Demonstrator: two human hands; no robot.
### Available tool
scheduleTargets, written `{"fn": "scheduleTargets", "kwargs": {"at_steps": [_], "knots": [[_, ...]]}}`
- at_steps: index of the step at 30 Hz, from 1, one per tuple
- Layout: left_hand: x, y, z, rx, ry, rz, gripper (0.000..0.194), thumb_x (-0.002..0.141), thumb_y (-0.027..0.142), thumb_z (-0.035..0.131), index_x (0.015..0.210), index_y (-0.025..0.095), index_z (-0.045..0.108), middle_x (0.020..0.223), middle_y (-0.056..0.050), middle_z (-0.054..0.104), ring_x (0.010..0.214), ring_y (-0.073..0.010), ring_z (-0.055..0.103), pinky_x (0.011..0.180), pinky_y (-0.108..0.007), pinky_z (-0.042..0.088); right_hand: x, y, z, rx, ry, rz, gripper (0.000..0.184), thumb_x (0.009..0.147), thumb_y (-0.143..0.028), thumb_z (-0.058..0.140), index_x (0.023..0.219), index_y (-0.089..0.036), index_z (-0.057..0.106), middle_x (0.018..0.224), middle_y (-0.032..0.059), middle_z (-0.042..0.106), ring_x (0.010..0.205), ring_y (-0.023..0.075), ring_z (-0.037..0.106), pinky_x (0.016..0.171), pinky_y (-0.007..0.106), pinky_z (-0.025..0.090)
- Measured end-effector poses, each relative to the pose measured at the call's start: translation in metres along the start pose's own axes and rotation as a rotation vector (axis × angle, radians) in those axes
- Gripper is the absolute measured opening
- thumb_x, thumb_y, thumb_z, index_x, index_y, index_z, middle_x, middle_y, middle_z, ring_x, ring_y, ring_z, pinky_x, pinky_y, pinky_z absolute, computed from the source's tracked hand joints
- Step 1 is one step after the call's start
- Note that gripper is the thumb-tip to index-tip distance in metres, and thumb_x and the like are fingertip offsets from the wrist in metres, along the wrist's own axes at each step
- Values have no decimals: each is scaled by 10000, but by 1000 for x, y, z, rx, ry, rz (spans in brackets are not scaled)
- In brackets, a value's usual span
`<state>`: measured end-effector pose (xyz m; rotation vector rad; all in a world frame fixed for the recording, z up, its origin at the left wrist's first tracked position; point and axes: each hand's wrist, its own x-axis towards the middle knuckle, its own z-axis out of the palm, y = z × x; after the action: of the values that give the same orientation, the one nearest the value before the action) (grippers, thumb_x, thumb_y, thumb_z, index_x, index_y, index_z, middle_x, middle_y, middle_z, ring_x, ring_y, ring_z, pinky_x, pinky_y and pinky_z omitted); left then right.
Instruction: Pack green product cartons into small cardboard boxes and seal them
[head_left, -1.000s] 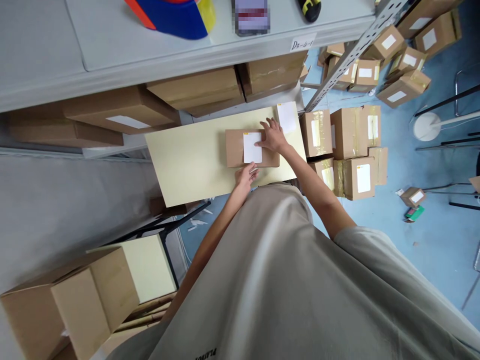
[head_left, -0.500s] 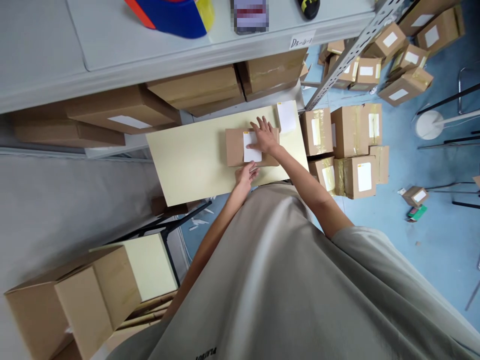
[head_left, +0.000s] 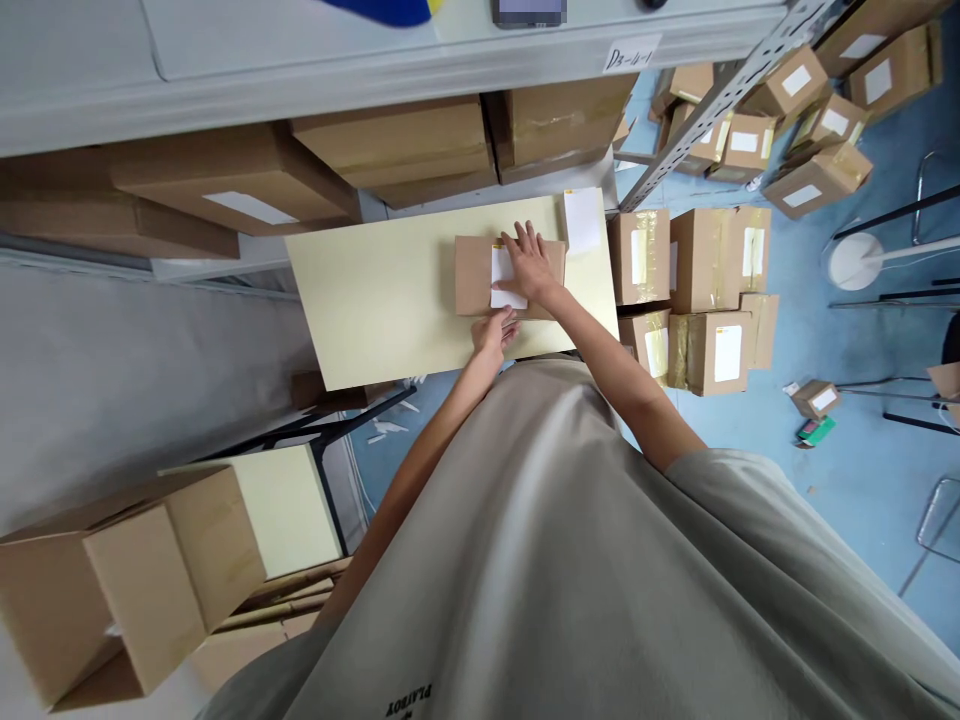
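A flat brown cardboard box (head_left: 474,276) lies on a pale yellow table (head_left: 382,300). A white label (head_left: 499,282) is on the box's top. My right hand (head_left: 528,265) lies flat on that label, fingers stretched out and spread. My left hand (head_left: 493,334) rests against the box's near edge, fingers loosely curled along it. A separate white sheet (head_left: 582,220) lies on the table's far right corner, beyond the box.
Several taped, labelled boxes (head_left: 705,290) are piled on the blue floor right of the table. Large cartons (head_left: 390,150) sit under a grey shelf (head_left: 375,60) behind the table. An open carton (head_left: 127,570) stands at lower left beside a second yellow surface (head_left: 289,510).
My right hand has slid left from the box's right end onto the white label, covering more of it. My left hand stays at the near edge. The view has shifted slightly.
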<state>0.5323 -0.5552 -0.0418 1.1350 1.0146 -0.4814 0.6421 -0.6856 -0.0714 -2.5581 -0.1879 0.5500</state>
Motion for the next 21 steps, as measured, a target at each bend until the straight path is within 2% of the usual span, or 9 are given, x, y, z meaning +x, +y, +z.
{"fn": "scheduleTargets", "kwargs": {"at_steps": [2, 5, 8, 10, 14, 18, 21], "knots": [[0, -1, 0, -7, -2, 3, 225, 861, 249, 946, 1003, 174, 788, 1074, -117, 855, 947, -207, 818, 804, -269, 610, -5, 1, -1, 9, 1, 4, 1360, 781, -703, 987, 1838, -246, 263, 1933, 184, 138, 1805, 463, -39, 1438, 741, -6], [1, -3, 0, -26, -16, 2, 187, 872, 237, 937, 949, 173, 779, 1091, -121, 856, 944, -203, 812, 797, -265, 602, -24, 20, -11, 15, 11, 21, 1330, 808, -719, 952, 1841, -252, 257, 1936, 175, 144, 1800, 484, -53, 1426, 772, -7], [1, -4, -1, -49, -40, 7, 203, 858, 242, 958, 917, 175, 776, 1066, -117, 851, 876, -184, 794, 776, -265, 597, -43, 39, -20, -4, 26, 46, 1293, 845, -707, 915, 1850, -249, 243, 1942, 167, 125, 1795, 500, -59, 1422, 784, -14], [1, -5, 0, -61, -46, 10, 210, 852, 242, 966, 906, 177, 774, 1018, -105, 845, 831, -170, 778, 743, -251, 585, -47, 43, -22, -21, 30, 62, 1288, 852, -667, 921, 1853, -231, 237, 1945, 171, 104, 1795, 503, -59, 1427, 775, -17], [1, -4, 1, -57, -31, 17, 180, 878, 219, 937, 882, 176, 762, 999, -99, 845, 817, -166, 771, 733, -247, 574, -35, 25, -9, -35, 20, 35, 1322, 822, -597, 978, 1852, -222, 238, 1952, 163, 55, 1796, 481, -101, 1432, 758, -23], [-1, -3, 0, 10, -32, 29, 177, 908, 261, 913, 951, 167, 769, 1062, -106, 850, 861, -171, 792, 777, -255, 576, -20, 2, 12, 7, 41, -70, 1264, 938, -549, 906, 1855, -126, 146, 1948, 163, -107, 1795, 411, -182, 1431, 690, -102], [-2, -3, -3, 84, -46, 60, 167, 935, 275, 874, 993, 152, 777, 1076, -108, 850, 836, -162, 794, 779, -261, 580, -25, 8, 17, 51, 89, -123, 1334, 906, -548, 937, 1860, -137, 100, 1949, 123, -126, 1790, 394, -219, 1429, 727, -90]]}}
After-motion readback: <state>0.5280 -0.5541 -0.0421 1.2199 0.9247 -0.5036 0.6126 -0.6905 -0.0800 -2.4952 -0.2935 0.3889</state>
